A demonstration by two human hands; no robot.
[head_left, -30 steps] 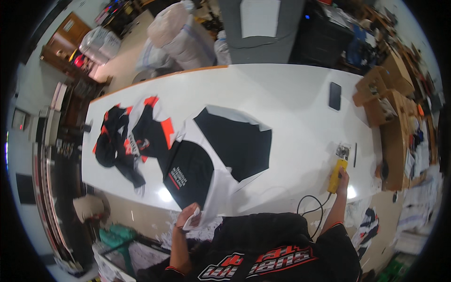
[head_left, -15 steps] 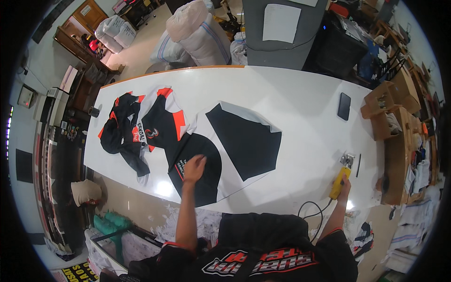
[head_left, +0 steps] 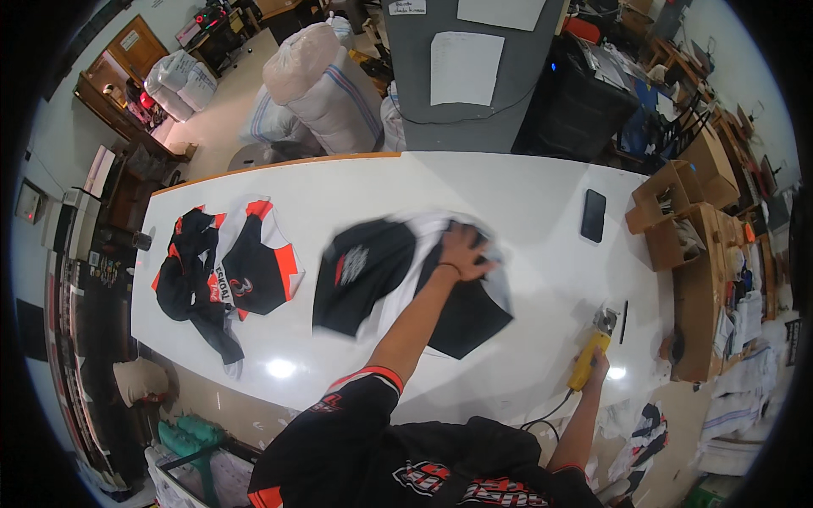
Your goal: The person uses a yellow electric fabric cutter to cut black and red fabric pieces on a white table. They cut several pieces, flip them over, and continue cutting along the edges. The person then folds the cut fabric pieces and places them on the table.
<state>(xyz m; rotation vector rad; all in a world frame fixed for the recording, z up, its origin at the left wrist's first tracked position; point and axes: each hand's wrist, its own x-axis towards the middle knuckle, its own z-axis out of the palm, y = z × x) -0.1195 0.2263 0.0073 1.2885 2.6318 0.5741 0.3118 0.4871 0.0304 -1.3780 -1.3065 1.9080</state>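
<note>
My left hand (head_left: pixel 464 251) lies on the far part of a printed fabric piece (head_left: pixel 470 317), black with white margins, its fingers spread and a little blurred. The left part of that cloth (head_left: pixel 360 271) is smeared by motion and carries a small print with a red stripe. At the right, my right hand (head_left: pixel 600 366) is wrapped round a yellow handheld electric cloth cutter (head_left: pixel 586 362). The cutter's metal head points away from me, and its black cord runs back toward my body.
Black, white and orange cut fabric pieces (head_left: pixel 199 275) lie in a heap at the table's left. A phone (head_left: pixel 594 216) and a thin black stick (head_left: pixel 624 323) rest on the white table (head_left: pixel 542 190) at the right. Cardboard boxes (head_left: pixel 660 207) stand along the right edge; stuffed sacks (head_left: pixel 330 97) stand beyond.
My left hand has moved right and away from me, from the left part of the fabric to its far part. The cloth's left part has shifted and turned. My right hand keeps the cutter.
</note>
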